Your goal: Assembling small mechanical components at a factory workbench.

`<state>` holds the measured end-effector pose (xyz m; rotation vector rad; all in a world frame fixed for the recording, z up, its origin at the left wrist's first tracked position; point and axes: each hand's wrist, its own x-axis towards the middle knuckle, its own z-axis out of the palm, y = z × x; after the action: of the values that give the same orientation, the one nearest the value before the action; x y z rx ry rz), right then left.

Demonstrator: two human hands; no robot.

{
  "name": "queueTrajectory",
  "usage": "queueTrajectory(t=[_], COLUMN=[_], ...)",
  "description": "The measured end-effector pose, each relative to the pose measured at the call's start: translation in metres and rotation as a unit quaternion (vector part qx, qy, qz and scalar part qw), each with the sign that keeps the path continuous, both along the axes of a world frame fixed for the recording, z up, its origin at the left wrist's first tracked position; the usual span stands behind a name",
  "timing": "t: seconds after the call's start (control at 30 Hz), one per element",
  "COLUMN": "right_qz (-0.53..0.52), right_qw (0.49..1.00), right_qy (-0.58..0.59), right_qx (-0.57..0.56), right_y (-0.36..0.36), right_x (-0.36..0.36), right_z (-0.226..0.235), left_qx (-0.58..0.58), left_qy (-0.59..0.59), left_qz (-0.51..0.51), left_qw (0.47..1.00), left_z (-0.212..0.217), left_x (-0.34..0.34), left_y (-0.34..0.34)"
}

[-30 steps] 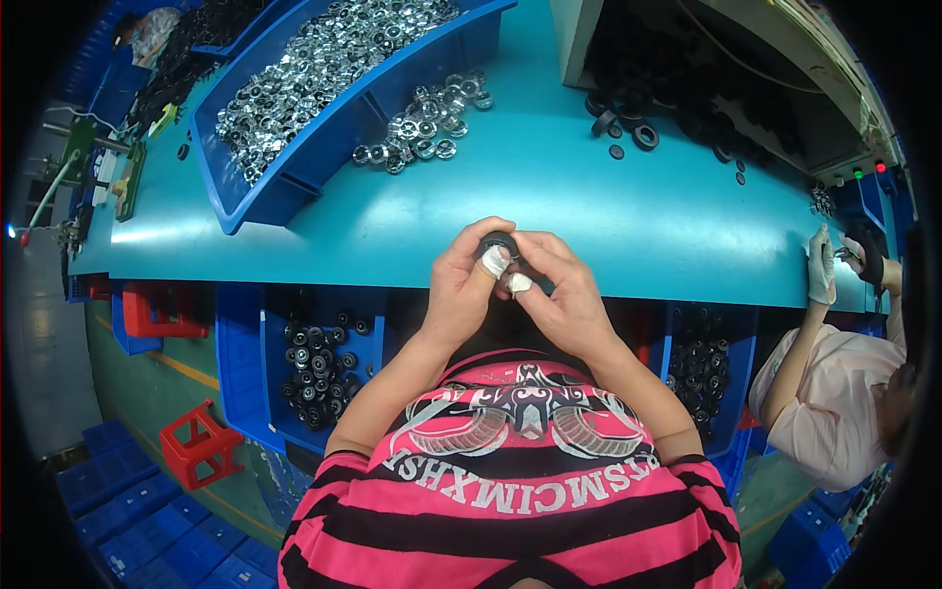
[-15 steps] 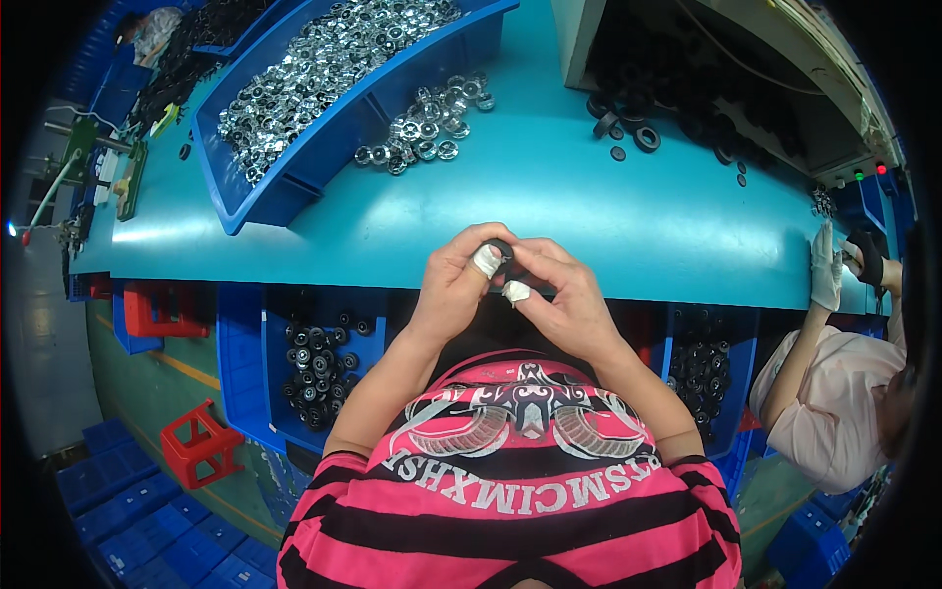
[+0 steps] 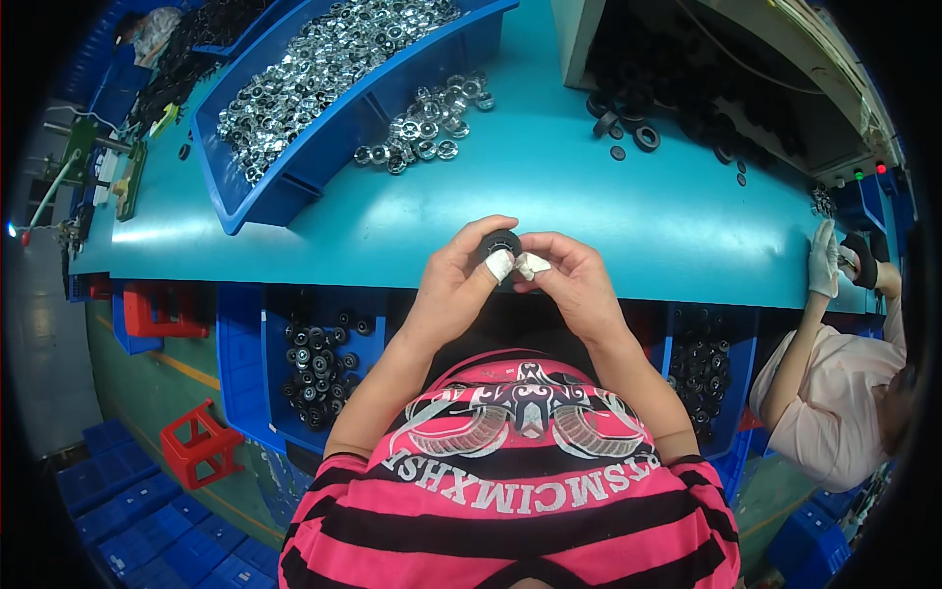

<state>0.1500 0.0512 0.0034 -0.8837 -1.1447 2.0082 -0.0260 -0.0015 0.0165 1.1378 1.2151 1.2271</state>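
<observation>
Just above the near table edge, I hold a small black rubber tyre with an opening in its middle. My left hand grips it from the left, its white-wrapped thumb across the lower front. At the tyre's right side is my right hand; its fingers are bent in and its white-wrapped thumb is pressed toward them. What lies inside the tyre is too small to make out. Beyond my hands, several shiny clear-and-silver wheel hubs lie loose beside a blue bin heaped with similar hubs.
Black tyres lie by an open-fronted box at the back right. Below the table edge, blue bins hold black wheels left and right of me. A co-worker's gloved hand is at the right. A red stool stands on the floor.
The tyre has tilted, so more of its face shows upward. My right thumb has moved up toward the tyre, and my right fingers have drawn back a little to the right.
</observation>
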Motion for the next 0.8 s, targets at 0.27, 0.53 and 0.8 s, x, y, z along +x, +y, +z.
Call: queueTrajectory(t=[0.27,0.53,0.8], right_qz=[-0.02,-0.044,-0.007], right_qw=[0.998,0.954,0.989], right_qy=[-0.039,-0.16,-0.1], right_qx=[0.038,0.248,0.108], right_y=[-0.007,-0.004,0.003], right_x=[-0.002,0.002,0.002], right_z=[0.001,0.005,0.0], left_qx=[-0.012,-0.052,-0.036], left_qy=[-0.059,0.004,0.085], left_qz=[0.025,0.028,-0.031], left_qw=[0.998,0.998,0.995], left_z=[-0.012,-0.008,-0.001], left_x=[0.007,0.0,-0.005], left_y=[0.0,0.0,0.004])
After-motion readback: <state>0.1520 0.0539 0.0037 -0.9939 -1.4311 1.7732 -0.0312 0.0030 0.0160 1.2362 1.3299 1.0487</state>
